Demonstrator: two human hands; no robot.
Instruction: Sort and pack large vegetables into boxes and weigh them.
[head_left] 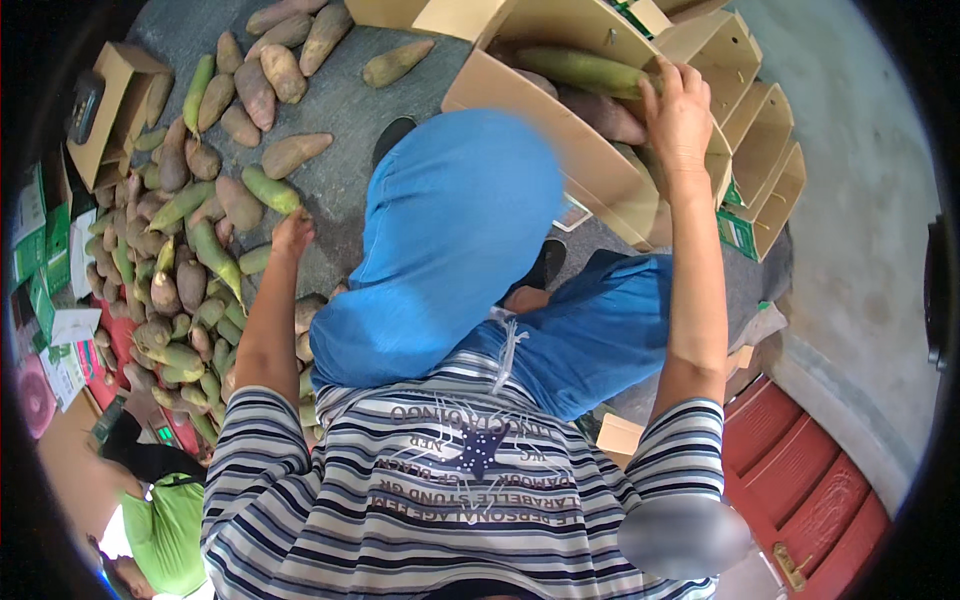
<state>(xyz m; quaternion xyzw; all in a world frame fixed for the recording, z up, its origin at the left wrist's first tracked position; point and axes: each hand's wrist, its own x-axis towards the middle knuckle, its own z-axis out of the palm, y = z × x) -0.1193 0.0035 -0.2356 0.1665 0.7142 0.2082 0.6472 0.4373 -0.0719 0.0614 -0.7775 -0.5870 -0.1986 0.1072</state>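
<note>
At the left, my left hand (293, 232) is closed on the lower end of a green radish (270, 190) over a large heap of roots. My right hand (682, 112) is inside an open cardboard box (550, 150) at the upper right. Its fingers grip the end of a long green radish (580, 71), which lies along the far inner side. Below that radish, purplish-brown roots (602, 115) are also in the box. Part of the box's contents is hidden by my right hand and the near wall.
Purplish-brown roots (255, 95) and green radishes (200, 92) cover the dark floor at left. More open cartons (765, 140) stand by the grey wall. A smaller carton (105, 125) stands far left. A person in green (165, 535) is at lower left, a red door (800, 460) lower right.
</note>
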